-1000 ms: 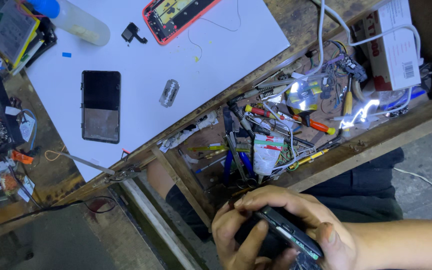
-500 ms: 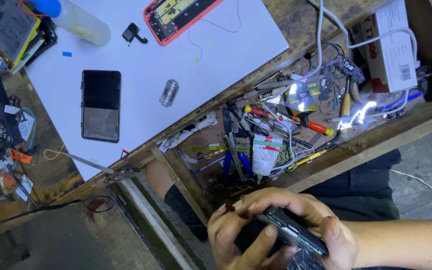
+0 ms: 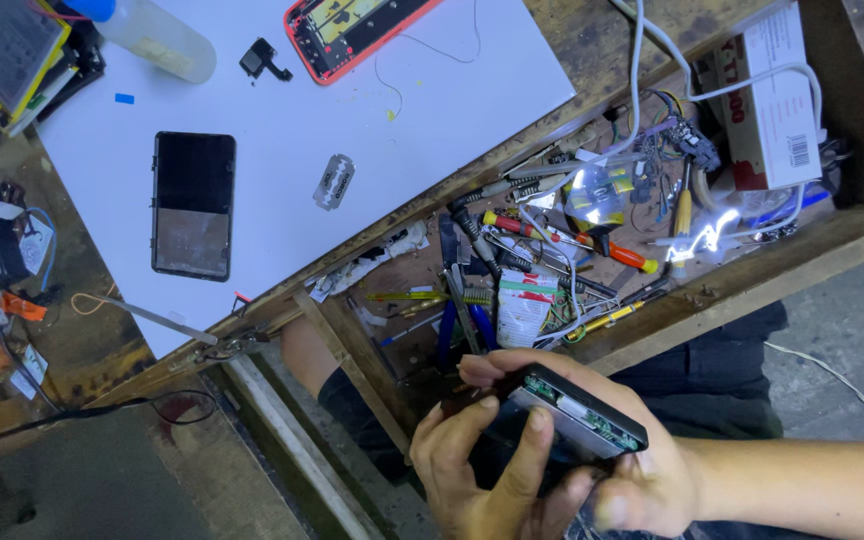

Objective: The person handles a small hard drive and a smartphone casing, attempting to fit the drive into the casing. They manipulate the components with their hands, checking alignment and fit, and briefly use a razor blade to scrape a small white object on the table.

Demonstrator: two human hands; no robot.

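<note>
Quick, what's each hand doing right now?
Left hand: closed on the dark phone-like device, thumb lying across it.
Right hand: closed on the same device, gripping its other end.

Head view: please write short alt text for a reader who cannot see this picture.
Both hands, left hand and right hand, hold an opened phone over an open drawer full of tools. On the bench above, a white sheet carries a dark phone, a razor blade and a red phone frame.

The left hand (image 3: 482,470) is cut off below; fingers (image 3: 522,455) hide part of the phone (image 3: 577,410).
</note>
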